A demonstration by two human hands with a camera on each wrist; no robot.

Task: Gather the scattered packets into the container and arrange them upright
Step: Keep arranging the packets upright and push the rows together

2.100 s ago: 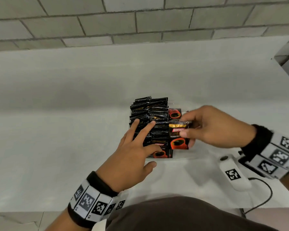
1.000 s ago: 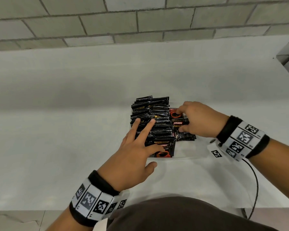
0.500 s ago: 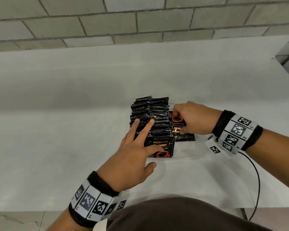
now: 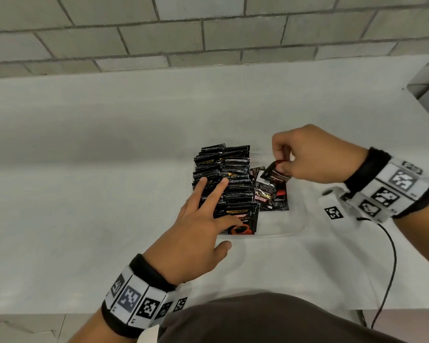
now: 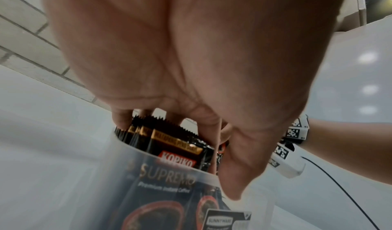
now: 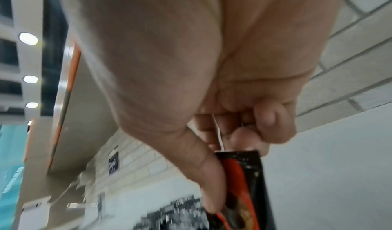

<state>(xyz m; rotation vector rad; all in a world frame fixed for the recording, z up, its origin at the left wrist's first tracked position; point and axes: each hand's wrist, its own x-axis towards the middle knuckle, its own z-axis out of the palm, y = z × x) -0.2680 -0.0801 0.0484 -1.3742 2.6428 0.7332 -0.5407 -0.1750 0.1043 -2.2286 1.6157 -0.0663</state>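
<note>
A clear plastic container (image 4: 278, 231) on the white table holds a row of black coffee packets (image 4: 223, 177) standing upright along its left side. My left hand (image 4: 203, 214) rests on that row with straight spread fingers; its thumb touches the front packet (image 5: 176, 151). To the right of the row, a few packets (image 4: 270, 196) lie flat and jumbled inside the container. My right hand (image 4: 302, 157) is raised above them and pinches one black and red packet (image 4: 274, 173) (image 6: 244, 183) between thumb and fingers.
A white table (image 4: 109, 169) runs back to a grey block wall (image 4: 208, 33). A black cable (image 4: 391, 268) trails from my right wrist band across the table's near right part. My dark-clothed lap (image 4: 258, 320) is at the near edge.
My right hand pushed down among the loose packets on the right, then lifted up and back with one packet pinched. My left hand has stayed on the upright row.
</note>
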